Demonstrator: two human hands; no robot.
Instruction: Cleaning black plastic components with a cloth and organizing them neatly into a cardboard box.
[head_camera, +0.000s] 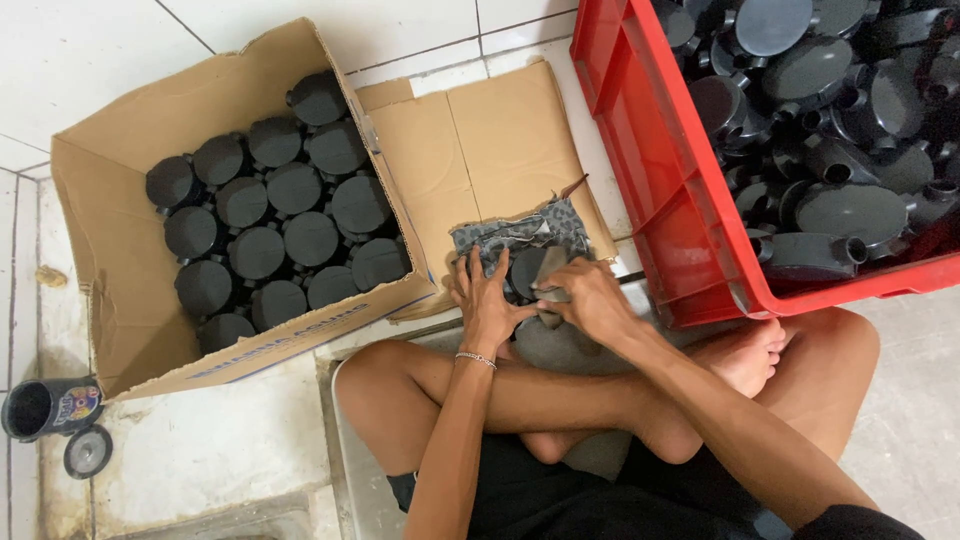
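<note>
Hands are pressed together over a round black plastic fitting (525, 272): it is gripped by left hand (487, 300), while a grey tool (549, 292) is clasped by right hand (592, 298).

White tiled floor (80, 60), stained grout.

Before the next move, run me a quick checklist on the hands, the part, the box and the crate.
1. Left hand on the black part: ok.
2. Right hand on the part, holding a small tool: ok; tool kind, cannot tell.
3. Cloth lying behind the part: ok.
4. Box has room for more: cannot tell; the visible layer looks full.
5. Red crate stocked with parts: ok.
</note>
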